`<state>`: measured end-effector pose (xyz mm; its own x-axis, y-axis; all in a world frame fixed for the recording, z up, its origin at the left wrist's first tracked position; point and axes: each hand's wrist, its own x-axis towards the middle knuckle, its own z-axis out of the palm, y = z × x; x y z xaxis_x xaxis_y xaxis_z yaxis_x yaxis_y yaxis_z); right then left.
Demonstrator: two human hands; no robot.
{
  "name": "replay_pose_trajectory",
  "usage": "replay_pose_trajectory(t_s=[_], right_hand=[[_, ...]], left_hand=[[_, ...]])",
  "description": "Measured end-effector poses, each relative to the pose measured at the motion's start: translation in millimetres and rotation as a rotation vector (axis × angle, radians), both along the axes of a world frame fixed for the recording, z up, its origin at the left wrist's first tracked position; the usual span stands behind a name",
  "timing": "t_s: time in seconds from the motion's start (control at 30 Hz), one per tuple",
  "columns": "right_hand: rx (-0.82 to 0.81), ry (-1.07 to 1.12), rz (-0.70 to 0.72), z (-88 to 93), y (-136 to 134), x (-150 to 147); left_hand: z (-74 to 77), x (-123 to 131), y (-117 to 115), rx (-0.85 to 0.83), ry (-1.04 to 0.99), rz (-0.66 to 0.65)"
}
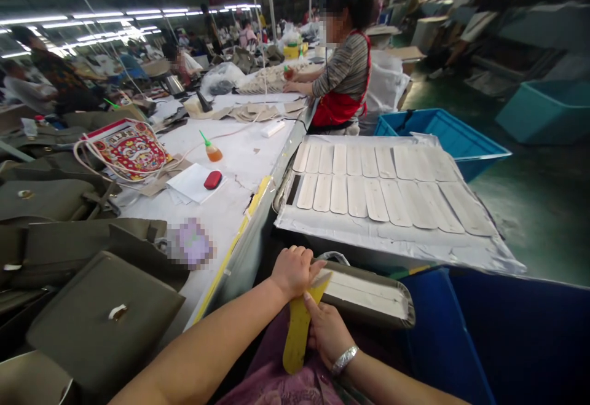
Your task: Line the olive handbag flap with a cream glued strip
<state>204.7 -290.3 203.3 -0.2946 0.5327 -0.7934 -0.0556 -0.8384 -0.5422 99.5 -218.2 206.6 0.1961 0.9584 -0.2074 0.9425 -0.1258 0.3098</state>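
Observation:
A dark olive bag (396, 297) with a pale strip along its upturned side lies in front of me, its near end at my hands. My left hand (295, 270) is closed over that near end, fingers curled and thumb pointing along it. Just below, my right hand (329, 334) is closed on a flat yellow strip (297, 337) with a rounded lower end, its thumb pressing the strip's edge. The strip's upper part reaches the pale side of the bag. A silvery band circles my right wrist. My right fingertips are partly hidden behind the strip.
Olive bags (106, 313) lie on the white-topped table (239, 202) at left, with a glue bottle (212, 150) and a red case (212, 179). Pale panels (369, 196) lie in rows on a board at right. Blue bins (442, 331) stand close by. A co-worker (345, 67) works beyond.

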Motion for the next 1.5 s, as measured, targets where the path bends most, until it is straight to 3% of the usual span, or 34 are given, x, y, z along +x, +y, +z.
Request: replay_pose_trajectory(t_s=[0.07, 0.13, 0.27, 0.4, 0.5, 0.63, 0.77, 0.87, 0.93, 1.03, 1.13, 1.27, 1.37, 1.5], right_hand=[[-0.093, 0.019, -0.068, 2.2, 3, 0], [-0.122, 0.052, -0.109, 6.6, 3, 1], [-0.096, 0.148, -0.102, 18.6, -2, 17], [-0.112, 0.201, -0.221, 29.9, -5, 50], [-0.139, 0.233, -0.291, 36.8, 0, 68], [-0.078, 0.219, -0.365, 46.6, 17, 68], [0.093, 0.193, -0.375, 51.8, 46, 47], [0.347, 0.18, -0.313, 47.3, 69, 26], [0.575, 0.117, -0.23, 41.1, 83, 10], [0.765, 0.006, -0.109, 30.8, 98, -13], [0.72, -0.007, -0.046, 22.7, 108, -32], [0.685, 0.034, -0.034, 17.7, 118, -47], [0.669, 0.101, 0.001, 15.6, 119, -54], [0.744, 0.06, 0.073, 9.9, 108, -59]], left_hand=[[-1.1, 3, 2, -0.016, -0.074, 0.08], [-2.4, 0, 3, -0.071, -0.279, 0.188], [-6.3, -26, 0, -0.188, -0.686, 0.33], [-14.6, -55, -22, -0.422, -1.316, 0.679], [-21.3, -58, -40, -0.481, -1.542, 0.695], [-26.6, -52, -48, -0.472, -1.584, 0.586], [-24.5, -50, -45, -0.339, -1.266, 0.466], [-20.5, -47, -44, -0.204, -0.975, 0.405], [-19.4, -47, -45, -0.169, -0.927, 0.388], [-22.6, -50, -49, -0.27, -1.056, 0.385], [-29.5, -52, -51, -0.373, -1.291, 0.449], [-36.2, -47, -46, -0.434, -1.52, 0.626], [-36.2, -47, -42, -0.497, -1.617, 0.696], [-31.3, -50, -39, -0.466, -1.573, 0.623]])
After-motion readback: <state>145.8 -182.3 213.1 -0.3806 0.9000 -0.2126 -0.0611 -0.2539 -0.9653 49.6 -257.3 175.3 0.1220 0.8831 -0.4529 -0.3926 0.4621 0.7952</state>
